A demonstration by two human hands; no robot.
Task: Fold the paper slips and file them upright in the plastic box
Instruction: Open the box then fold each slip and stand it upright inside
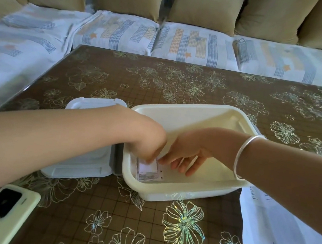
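Cream plastic box [167, 195] sits on the counter [181, 79]. Its near left corner holds a folded slip [149, 173], pinched by the left hand [145, 140]. The right hand [189, 151] has its fingers [193, 167] spread wide beside it. Press the slip snug against the wall so it stands up straight.

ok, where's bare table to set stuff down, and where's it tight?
Free: table beyond the plastic box up to the sofa; the near strip between phone and loose papers. Tight: box's left end, where left hand and right hand meet over the filed slips, lid alongside.
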